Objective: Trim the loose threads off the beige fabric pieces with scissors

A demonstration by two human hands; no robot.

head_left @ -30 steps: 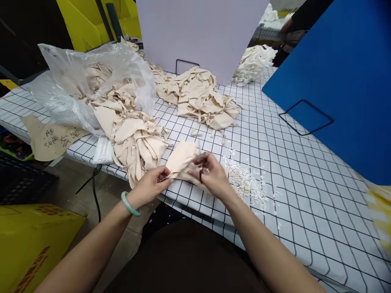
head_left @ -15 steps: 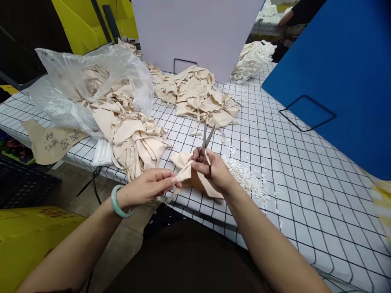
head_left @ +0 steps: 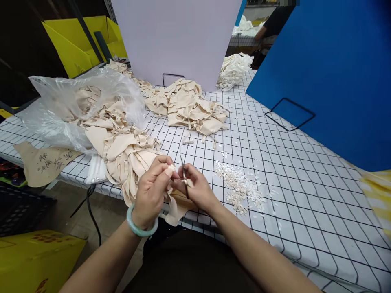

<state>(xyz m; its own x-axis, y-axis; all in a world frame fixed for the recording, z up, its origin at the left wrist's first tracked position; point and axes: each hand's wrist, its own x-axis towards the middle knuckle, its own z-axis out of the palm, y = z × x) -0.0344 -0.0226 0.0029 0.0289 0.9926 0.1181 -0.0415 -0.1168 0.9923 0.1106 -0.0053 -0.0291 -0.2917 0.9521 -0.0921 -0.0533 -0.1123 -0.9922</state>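
left hand [head_left: 152,188] pinches beige fabric piece [head_left: 172,206] up at table edge [head_left: 195,217] | right hand [head_left: 195,188] grips scissors [head_left: 184,176] at the pinch, so the edge stays taut | trimmings [head_left: 240,188] just right

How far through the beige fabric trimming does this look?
Done, by the look of it: a heap of beige fabric pieces farther back on the grid-patterned tablecloth, and a scatter of small pale snippets. In hand: the left hand pinches one beige piece; the right hand holds small dark scissors at it. Left: more pieces spilling from the clear plastic bag.
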